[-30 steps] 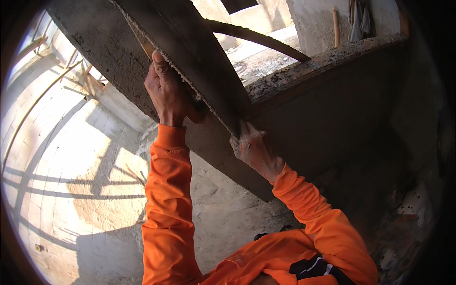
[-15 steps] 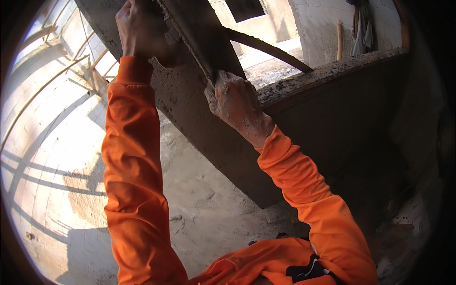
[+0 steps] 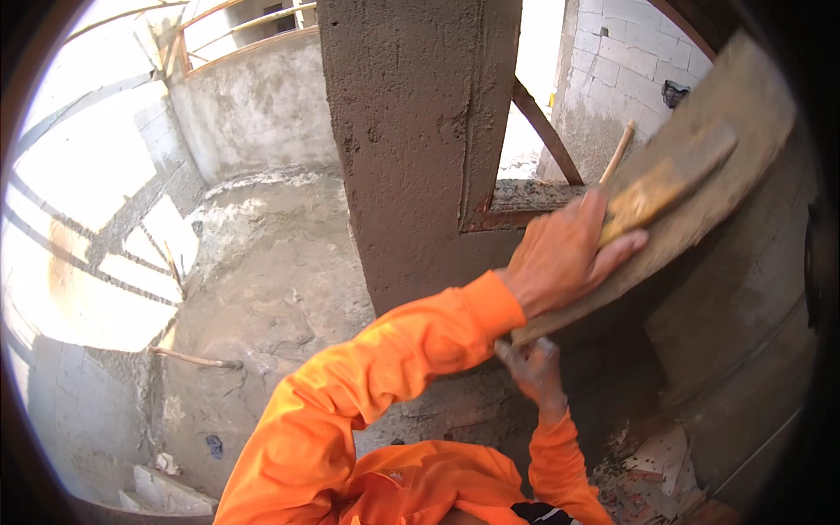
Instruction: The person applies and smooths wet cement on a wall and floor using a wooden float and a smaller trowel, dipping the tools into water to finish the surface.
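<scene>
A long wooden plastering float (image 3: 744,114) slants up to the right in front of me, smeared with mortar. My left hand (image 3: 564,254) is closed round its yellowish wooden handle (image 3: 652,197). Lower down, the curled fingers of my right hand (image 3: 535,372) grip the near end of the float; part of them is shadowed. Behind the float stands a grey-brown plastered pillar (image 3: 402,149), rough and pitted, with a raised edge on its right side. The float is held apart from the pillar's broad face.
Right of the pillar is a window opening with a mortar-strewn sill (image 3: 534,197) and a slanting dark brace (image 3: 547,131). A stick (image 3: 197,359) lies at the lower left on the rough floor (image 3: 271,254). Rubble (image 3: 652,464) lies at the lower right.
My view has swung, so the pillar now stands nearly upright. Both hands have come down and to the right with the float, away from the pillar's upper part.
</scene>
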Demonstrator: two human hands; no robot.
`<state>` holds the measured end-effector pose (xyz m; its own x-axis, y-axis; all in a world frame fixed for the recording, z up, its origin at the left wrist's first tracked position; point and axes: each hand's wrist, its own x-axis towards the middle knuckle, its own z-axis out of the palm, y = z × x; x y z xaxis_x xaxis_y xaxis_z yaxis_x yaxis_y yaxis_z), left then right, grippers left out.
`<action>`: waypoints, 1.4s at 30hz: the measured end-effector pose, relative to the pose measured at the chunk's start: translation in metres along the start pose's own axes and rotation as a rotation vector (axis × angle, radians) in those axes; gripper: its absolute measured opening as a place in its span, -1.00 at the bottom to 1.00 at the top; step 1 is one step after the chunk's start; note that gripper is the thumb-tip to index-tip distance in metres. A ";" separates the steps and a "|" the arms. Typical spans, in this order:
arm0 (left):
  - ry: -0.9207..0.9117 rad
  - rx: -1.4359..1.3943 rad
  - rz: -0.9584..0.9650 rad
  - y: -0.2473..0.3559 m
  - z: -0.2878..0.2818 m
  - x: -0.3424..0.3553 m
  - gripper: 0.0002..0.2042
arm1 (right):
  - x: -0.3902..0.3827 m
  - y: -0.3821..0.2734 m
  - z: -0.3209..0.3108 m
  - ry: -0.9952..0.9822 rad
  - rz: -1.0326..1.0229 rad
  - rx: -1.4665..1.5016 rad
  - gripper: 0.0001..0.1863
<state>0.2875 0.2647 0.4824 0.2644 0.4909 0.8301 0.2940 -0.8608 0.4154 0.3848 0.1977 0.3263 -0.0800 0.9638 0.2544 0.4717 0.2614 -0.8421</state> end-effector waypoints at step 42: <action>0.009 -0.260 -0.535 -0.064 -0.023 -0.108 -0.48 | 0.026 -0.047 0.074 0.275 -0.338 -0.156 -0.14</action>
<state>0.2192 0.2633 0.3743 0.1335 0.8653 0.4831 0.1489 -0.4995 0.8534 0.2955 0.2149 0.3371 -0.0260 0.7706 0.6368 0.5875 0.5272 -0.6140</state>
